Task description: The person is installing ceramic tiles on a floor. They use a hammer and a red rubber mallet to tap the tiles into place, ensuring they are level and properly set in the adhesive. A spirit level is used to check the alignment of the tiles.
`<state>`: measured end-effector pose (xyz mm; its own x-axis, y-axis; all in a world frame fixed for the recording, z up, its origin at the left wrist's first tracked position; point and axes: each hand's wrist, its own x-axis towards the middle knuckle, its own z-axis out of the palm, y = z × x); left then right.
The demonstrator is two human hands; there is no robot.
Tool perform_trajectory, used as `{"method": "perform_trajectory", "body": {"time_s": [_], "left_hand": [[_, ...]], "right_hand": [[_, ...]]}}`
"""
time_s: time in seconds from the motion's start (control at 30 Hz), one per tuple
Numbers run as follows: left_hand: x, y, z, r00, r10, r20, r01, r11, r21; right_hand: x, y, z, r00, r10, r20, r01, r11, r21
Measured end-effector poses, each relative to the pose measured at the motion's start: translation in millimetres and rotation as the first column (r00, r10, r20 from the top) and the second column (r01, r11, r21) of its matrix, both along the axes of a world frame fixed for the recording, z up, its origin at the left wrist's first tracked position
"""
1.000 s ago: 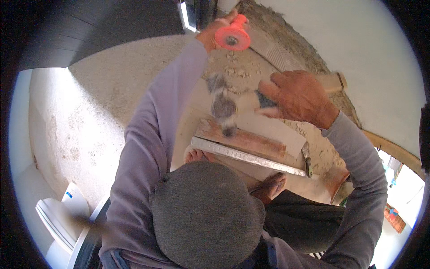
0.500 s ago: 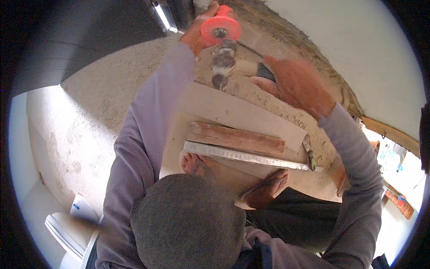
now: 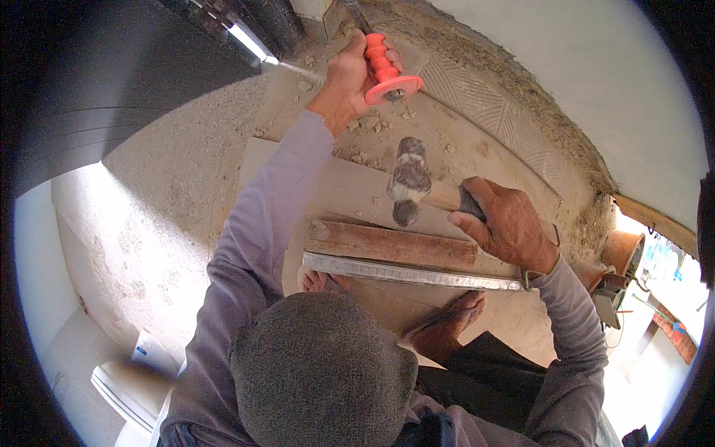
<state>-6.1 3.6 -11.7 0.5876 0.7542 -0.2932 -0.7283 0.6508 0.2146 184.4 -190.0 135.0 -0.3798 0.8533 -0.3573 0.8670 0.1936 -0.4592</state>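
Note:
My left hand (image 3: 346,78) is closed around the orange ribbed grip of a chisel (image 3: 383,63). A round guard sits at the near end of the grip, and the blade points away from me to the far edge of the floor. My right hand (image 3: 512,223) grips the dark end of a short-handled hammer (image 3: 411,175). Its thick head, stained grey and white, hangs above the pale tiles, nearer to me than the chisel and apart from it.
A reddish wooden board (image 3: 391,244) and a metal straightedge (image 3: 410,271) lie side by side on large tiles (image 3: 346,186). Beyond are crumbs of rubble and combed mortar (image 3: 477,97) along a white wall (image 3: 581,59). A dark panel (image 3: 134,97) stands left, a bucket (image 3: 622,249) right.
The hammer has swung back toward me and slightly right, away from the chisel. The chisel's grip has tilted, and its guard sits lower and further right.

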Motion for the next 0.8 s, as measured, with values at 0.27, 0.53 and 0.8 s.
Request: {"method": "perform_trajectory", "body": {"time_s": [0.27,0.53,0.8], "left_hand": [[-5.0,8.2,1.6,0.996,0.021,-0.086,-0.017,0.998,0.055],[-17.5,12.8,3.2,0.979,-0.017,-0.205,0.028,0.998,0.052],[-20.3,15.4,12.5,0.944,-0.048,-0.326,0.09,0.989,0.115]], "right_hand": [[1.4,-4.2,-11.1,0.996,0.068,0.049,-0.069,0.997,0.015],[-9.8,31.6,-1.4,0.964,0.183,0.193,-0.215,0.963,0.162],[-20.3,71.9,-4.5,0.804,0.475,0.358,-0.567,0.794,0.219]]}}
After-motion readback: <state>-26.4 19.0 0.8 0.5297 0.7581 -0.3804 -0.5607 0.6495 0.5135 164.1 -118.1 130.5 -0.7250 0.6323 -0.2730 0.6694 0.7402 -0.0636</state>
